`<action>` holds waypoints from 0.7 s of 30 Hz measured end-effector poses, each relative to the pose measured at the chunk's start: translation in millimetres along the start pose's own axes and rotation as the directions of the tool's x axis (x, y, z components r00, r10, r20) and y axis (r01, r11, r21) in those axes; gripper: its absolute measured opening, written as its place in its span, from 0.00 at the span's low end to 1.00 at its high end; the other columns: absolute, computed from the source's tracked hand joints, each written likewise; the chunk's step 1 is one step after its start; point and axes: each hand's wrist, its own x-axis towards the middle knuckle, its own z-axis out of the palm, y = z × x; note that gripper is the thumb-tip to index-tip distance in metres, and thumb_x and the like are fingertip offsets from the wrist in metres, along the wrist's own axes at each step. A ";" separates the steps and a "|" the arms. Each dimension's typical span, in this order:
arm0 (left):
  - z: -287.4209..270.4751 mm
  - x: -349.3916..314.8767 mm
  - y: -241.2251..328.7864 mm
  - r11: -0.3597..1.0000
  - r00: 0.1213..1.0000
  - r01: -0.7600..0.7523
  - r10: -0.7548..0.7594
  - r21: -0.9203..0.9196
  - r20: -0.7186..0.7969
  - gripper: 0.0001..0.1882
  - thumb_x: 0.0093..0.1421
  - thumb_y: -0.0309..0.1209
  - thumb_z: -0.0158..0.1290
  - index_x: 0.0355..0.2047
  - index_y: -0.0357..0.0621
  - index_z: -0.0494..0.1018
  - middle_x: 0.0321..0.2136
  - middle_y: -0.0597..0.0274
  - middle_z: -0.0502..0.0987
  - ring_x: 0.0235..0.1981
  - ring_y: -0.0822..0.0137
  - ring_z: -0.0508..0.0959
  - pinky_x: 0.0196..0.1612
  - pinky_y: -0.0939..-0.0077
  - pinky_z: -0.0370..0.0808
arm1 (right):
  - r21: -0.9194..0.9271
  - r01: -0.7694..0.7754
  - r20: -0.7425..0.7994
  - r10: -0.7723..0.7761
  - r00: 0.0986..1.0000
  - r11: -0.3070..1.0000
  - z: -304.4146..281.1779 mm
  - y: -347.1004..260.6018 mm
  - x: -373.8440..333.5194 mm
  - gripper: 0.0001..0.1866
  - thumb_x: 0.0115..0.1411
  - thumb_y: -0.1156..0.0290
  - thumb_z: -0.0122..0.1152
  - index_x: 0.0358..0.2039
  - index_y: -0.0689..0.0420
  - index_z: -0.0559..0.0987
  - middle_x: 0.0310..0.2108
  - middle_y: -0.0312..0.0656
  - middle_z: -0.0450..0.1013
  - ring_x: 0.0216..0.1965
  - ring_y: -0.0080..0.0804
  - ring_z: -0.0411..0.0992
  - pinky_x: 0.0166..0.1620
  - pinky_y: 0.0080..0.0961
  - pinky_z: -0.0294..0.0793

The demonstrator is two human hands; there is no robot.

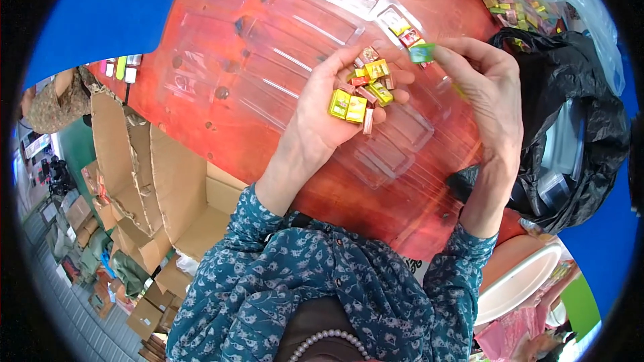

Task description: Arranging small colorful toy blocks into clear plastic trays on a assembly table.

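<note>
Palm up, my left hand (322, 97) cups a heap of small wrapped sweets (355, 106), mostly yellow with some pink and red. Its fingers curl loosely under the heap. My right hand (486, 84) pinches a small green wrapped sweet (421, 52) between thumb and fingertips, just over the near end of a narrow clear plastic tray (388, 15). A short row of yellow and red sweets (401, 27) lies in that tray. The right hand's other fingers are partly hidden, and the green sweet is slightly blurred.
More clear moulded trays (295, 60) lie across the red table (201, 100). A clear bag of sweets (526, 13) and a black plastic bag (583, 154) sit at the right. An open cardboard box (191, 208) stands at the left, and a white basin (520, 288) at lower right.
</note>
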 end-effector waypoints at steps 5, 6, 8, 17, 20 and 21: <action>-6.7 3.0 1.8 0.997 0.998 0.044 -0.042 -0.056 0.045 0.24 0.63 0.45 0.35 0.46 0.39 0.70 0.40 0.47 0.76 0.36 0.53 0.78 0.25 0.72 0.75 | -0.269 -0.001 -0.075 -0.020 0.997 0.963 -23.2 37.8 -1.0 0.11 0.52 0.72 0.58 0.30 0.68 0.78 0.13 0.46 0.63 0.17 0.19 0.60 0.22 0.23 0.60; -7.4 3.7 0.9 0.997 0.998 0.046 -0.044 -0.055 0.046 0.24 0.63 0.45 0.35 0.46 0.39 0.70 0.40 0.47 0.76 0.36 0.53 0.78 0.25 0.72 0.75 | -0.315 0.017 -0.100 -0.051 0.994 0.949 -22.4 41.4 -1.7 0.11 0.52 0.72 0.57 0.31 0.67 0.78 0.14 0.49 0.64 0.16 0.23 0.61 0.23 0.25 0.62; -8.8 3.3 0.3 0.995 0.998 0.040 -0.034 -0.088 0.061 0.24 0.63 0.45 0.36 0.47 0.40 0.70 0.41 0.47 0.76 0.36 0.52 0.78 0.25 0.72 0.74 | -0.447 -0.015 -0.143 -0.055 0.988 0.894 -17.2 35.7 -3.5 0.11 0.51 0.73 0.56 0.33 0.66 0.79 0.18 0.56 0.68 0.17 0.34 0.66 0.26 0.30 0.65; -3.5 7.7 -3.5 0.996 0.999 -0.005 0.002 -0.090 -0.036 0.23 0.63 0.43 0.38 0.46 0.36 0.69 0.46 0.36 0.70 0.37 0.48 0.78 0.19 0.73 0.76 | -0.710 0.134 -0.138 -0.323 0.936 0.691 -2.3 52.7 -2.9 0.07 0.53 0.74 0.56 0.23 0.64 0.73 0.25 0.53 0.68 0.29 0.55 0.70 0.32 0.43 0.68; -4.5 9.6 -4.2 0.996 1.000 -0.004 0.002 -0.085 -0.023 0.23 0.64 0.43 0.38 0.47 0.37 0.69 0.47 0.36 0.70 0.37 0.48 0.77 0.19 0.74 0.76 | -0.687 0.127 -0.152 -0.312 0.938 0.715 -0.3 55.3 -2.7 0.06 0.53 0.74 0.56 0.25 0.64 0.74 0.26 0.55 0.69 0.30 0.55 0.70 0.33 0.43 0.68; -4.7 10.4 -4.4 0.997 1.000 -0.004 0.003 -0.083 -0.012 0.23 0.64 0.43 0.38 0.48 0.37 0.68 0.47 0.36 0.70 0.37 0.48 0.77 0.20 0.74 0.76 | -0.688 0.126 -0.152 -0.312 0.938 0.715 -0.2 57.2 -3.2 0.06 0.53 0.74 0.56 0.25 0.64 0.74 0.26 0.55 0.69 0.30 0.55 0.70 0.33 0.43 0.68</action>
